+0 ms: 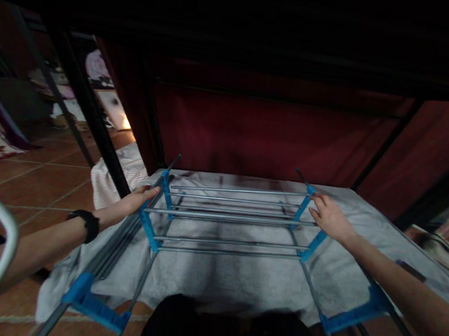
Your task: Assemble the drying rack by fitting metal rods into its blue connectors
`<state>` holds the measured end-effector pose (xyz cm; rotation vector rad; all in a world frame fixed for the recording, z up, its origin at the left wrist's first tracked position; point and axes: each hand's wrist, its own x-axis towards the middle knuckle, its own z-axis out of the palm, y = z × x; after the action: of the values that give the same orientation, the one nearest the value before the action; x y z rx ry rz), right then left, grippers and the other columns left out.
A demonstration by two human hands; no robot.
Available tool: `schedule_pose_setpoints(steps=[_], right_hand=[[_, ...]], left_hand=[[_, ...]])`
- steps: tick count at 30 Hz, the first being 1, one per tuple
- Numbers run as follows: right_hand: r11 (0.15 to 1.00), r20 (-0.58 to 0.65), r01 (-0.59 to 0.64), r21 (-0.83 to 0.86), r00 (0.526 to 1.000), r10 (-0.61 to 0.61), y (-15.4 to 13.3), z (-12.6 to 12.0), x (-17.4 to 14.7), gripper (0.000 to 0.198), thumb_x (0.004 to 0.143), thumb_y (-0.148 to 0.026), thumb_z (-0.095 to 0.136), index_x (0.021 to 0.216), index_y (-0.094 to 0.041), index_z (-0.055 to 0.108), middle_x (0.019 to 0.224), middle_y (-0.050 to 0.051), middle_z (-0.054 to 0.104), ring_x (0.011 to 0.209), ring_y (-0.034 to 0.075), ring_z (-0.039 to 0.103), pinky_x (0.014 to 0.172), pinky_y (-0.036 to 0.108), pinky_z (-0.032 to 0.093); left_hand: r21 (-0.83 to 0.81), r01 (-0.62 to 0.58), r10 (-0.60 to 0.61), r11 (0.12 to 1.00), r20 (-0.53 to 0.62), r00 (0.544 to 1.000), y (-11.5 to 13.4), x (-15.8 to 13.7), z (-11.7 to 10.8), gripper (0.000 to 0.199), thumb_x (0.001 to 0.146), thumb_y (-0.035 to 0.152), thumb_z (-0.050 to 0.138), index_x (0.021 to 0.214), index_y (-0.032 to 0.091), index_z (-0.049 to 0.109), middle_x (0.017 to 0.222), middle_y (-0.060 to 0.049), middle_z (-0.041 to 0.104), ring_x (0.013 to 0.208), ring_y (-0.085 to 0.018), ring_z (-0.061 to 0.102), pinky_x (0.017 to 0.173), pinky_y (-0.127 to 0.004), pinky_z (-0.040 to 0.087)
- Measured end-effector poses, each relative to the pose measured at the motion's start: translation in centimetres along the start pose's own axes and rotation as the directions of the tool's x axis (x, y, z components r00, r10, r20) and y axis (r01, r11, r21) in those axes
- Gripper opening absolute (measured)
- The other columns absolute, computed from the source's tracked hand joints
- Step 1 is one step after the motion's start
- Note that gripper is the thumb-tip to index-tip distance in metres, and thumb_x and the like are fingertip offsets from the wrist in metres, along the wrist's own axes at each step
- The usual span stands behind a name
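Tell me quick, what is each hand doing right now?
Left hand: closed around the left side rail of the drying rack.
Right hand: open, fingers resting on the rack's right blue connector.

Both my bare forearms stretch forward, spread wide apart. My left hand (139,199), a black band on its wrist, curls its fingers closed. My right hand (330,217) lies palm-down, fingers extended.
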<state>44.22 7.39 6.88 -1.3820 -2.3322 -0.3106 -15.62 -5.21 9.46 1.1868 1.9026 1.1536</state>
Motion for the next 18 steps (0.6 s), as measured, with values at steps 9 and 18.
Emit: schedule_pose_setpoints(steps=[9, 18], right_hand=[[0.989, 0.039, 0.149, 0.010, 0.988, -0.149, -4.8, 5.0, 7.8, 0.045, 0.092, -0.032, 0.041, 0.133, -0.019, 0.053, 0.131, 0.016, 0.060, 0.124, 0.032, 0.055, 0.104, 0.046, 0.044], [0.978, 0.163, 0.206, 0.040, 0.964, -0.210, -7.4, 9.2, 10.5, 0.033, 0.096, -0.031, 0.038, 0.117, -0.022, 0.062, 0.107, 0.013, 0.068, 0.100, 0.028, 0.065, 0.091, 0.044, 0.048]], left_hand=[[-0.260, 0.104, -0.085, 0.960, 0.082, 0.993, 2.0, 5.5, 1.2, 0.038, 0.085, 0.056, 0.059, 0.092, 0.019, 0.068, 0.086, -0.006, 0.073, 0.078, -0.022, 0.067, 0.064, -0.029, 0.052], [-0.137, 0.131, -0.114, 0.982, 0.125, 0.986, 1.2, 9.1, 2.6, 0.050, 0.088, 0.062, 0.054, 0.104, 0.015, 0.061, 0.074, -0.006, 0.069, 0.061, -0.019, 0.062, 0.057, -0.028, 0.046]])
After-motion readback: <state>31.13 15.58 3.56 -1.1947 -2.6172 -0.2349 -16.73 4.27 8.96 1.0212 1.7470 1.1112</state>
